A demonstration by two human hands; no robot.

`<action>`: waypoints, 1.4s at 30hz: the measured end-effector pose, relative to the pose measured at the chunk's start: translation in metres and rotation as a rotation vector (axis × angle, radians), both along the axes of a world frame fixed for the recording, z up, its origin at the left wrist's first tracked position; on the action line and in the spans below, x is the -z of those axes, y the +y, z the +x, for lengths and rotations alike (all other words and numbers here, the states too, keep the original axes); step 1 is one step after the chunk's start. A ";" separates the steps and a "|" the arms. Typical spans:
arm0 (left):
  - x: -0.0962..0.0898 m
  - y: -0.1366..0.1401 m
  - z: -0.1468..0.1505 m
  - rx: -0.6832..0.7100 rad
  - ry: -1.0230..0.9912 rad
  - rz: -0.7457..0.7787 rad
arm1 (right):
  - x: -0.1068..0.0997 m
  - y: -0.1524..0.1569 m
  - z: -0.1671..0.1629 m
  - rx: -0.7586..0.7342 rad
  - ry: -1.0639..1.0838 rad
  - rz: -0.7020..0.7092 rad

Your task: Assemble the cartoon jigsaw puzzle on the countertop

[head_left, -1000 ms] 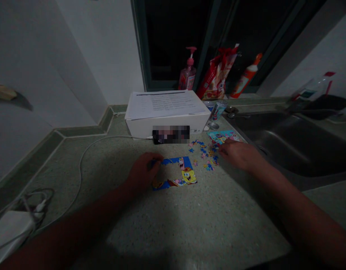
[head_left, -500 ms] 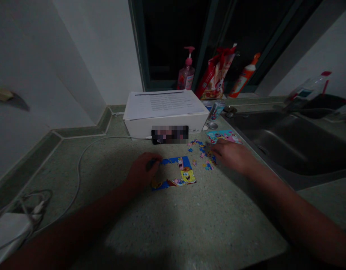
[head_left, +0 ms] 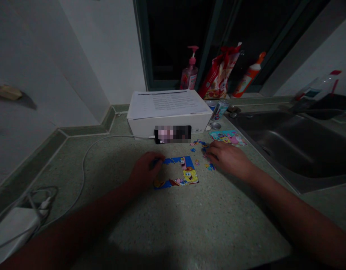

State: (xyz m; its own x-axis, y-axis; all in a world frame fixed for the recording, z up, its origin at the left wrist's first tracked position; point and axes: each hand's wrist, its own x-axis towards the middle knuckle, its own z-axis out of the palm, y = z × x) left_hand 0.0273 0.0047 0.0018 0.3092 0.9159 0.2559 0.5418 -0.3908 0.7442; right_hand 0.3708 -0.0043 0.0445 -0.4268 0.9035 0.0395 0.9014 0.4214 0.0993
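Observation:
A partly assembled jigsaw puzzle [head_left: 191,174] with a yellow cartoon face lies flat on the counter, its border around a bare middle. My left hand [head_left: 146,168] rests at its upper left corner, thumb and forefinger curled over the edge. Several loose puzzle pieces [head_left: 210,167] are scattered to the right of the puzzle. Over them is my right hand [head_left: 229,157], palm down, its fingers bent together and the tips down among the pieces. Whatever is between those fingertips is hidden. Just behind the right hand lies a colourful picture card [head_left: 229,137].
A white box [head_left: 167,122] with printed paper on top stands at the back, a phone [head_left: 173,135] leaning against it. The phone's white cable [head_left: 83,165] curves down the left. On the right is a metal sink [head_left: 291,146]. Bottles and a red bag [head_left: 218,73] line the windowsill.
My right hand has shifted slightly left and inward over the loose pieces, uncovering more of the picture card. My left hand stays at the puzzle corner. The whole view has drifted a little.

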 end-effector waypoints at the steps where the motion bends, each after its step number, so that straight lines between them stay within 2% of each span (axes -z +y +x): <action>1: -0.001 0.000 0.000 -0.001 0.006 -0.003 | 0.000 0.000 0.000 -0.001 0.003 0.002; 18: -0.007 -0.003 0.002 -0.029 0.028 -0.029 | 0.002 0.000 0.001 -0.021 0.027 0.005; 42: -0.009 -0.002 0.001 -0.012 -0.006 0.011 | 0.003 0.001 0.004 -0.035 0.081 -0.006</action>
State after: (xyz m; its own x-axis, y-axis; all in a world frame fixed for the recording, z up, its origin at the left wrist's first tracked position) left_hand 0.0286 0.0029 0.0106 0.2970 0.9165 0.2678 0.5420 -0.3927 0.7430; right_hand 0.3746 -0.0038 0.0412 -0.4540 0.8883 0.0693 0.8910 0.4534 0.0242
